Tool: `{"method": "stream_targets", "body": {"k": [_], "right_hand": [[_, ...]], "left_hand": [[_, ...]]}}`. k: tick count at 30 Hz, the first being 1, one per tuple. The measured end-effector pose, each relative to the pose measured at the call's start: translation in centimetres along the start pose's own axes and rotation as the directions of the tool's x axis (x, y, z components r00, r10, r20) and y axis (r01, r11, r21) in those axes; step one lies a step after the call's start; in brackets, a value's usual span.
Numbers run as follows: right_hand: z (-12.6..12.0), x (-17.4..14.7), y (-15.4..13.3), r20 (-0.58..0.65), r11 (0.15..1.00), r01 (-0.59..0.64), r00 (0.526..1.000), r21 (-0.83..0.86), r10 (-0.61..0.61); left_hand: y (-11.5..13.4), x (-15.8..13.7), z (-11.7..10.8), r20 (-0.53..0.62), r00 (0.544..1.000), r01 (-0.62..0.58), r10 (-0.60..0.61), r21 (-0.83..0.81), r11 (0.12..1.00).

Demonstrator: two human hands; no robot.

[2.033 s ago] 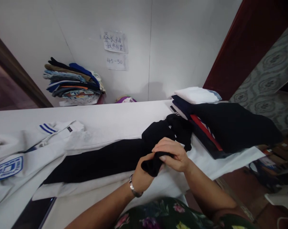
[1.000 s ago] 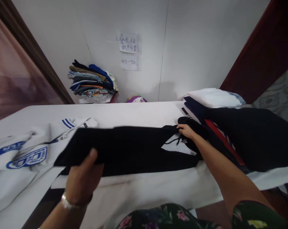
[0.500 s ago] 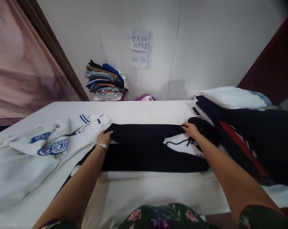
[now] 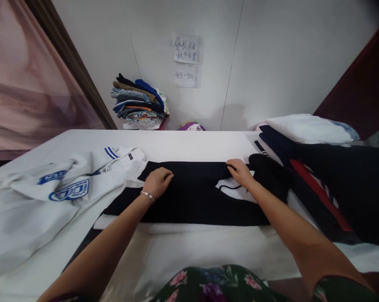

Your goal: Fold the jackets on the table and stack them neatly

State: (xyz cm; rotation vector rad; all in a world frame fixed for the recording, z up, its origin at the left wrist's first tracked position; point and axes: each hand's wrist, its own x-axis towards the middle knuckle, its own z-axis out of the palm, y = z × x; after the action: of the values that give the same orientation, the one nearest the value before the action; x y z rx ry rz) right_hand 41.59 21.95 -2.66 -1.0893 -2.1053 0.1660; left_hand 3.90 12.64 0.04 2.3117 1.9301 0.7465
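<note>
The left hand [image 4: 158,183] and right hand [image 4: 240,172] rest loosely curled fingers on the black garment [image 4: 189,199], any pinch unclear; light, even outward pressure should flatten it best.

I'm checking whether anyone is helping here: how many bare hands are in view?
2. The bare left hand is on the black cloth garment, toward its left end; the bare right hand is at the garment's far edge. No others show.
</note>
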Motion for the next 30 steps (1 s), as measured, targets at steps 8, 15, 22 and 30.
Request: {"method": "stream_targets", "body": {"k": [8, 15, 22, 30], "right_hand": [[2.5, -4.4, -5.9, 0.214, 0.995, 0.042, 0.975, 0.087, -0.06], [2.3, -3.7, -7.2, 0.271, 0.979, 0.074, 0.962, -0.192, -0.019], [2.7, -4.5, -7.6, 0.428, 0.937, 0.157, 0.904, -0.311, -0.009], [3.6, -4.4, -8.6, 0.201, 0.974, 0.168, 0.97, -0.151, -0.136]], "left_hand": [[2.7, -2.1, 2.4, 0.235, 0.925, -0.313, 0.298, 0.027, 0.949], [4.0, -1.6, 2.0, 0.283, 0.916, -0.336, 0.284, 0.155, 0.929], [4.1, -3.0, 1.9, 0.313, 0.929, -0.254, 0.197, 0.153, 0.955], [2.7, -2.5, -0.2, 0.182, 0.983, 0.018, -0.032, 0.078, 0.997]]}}
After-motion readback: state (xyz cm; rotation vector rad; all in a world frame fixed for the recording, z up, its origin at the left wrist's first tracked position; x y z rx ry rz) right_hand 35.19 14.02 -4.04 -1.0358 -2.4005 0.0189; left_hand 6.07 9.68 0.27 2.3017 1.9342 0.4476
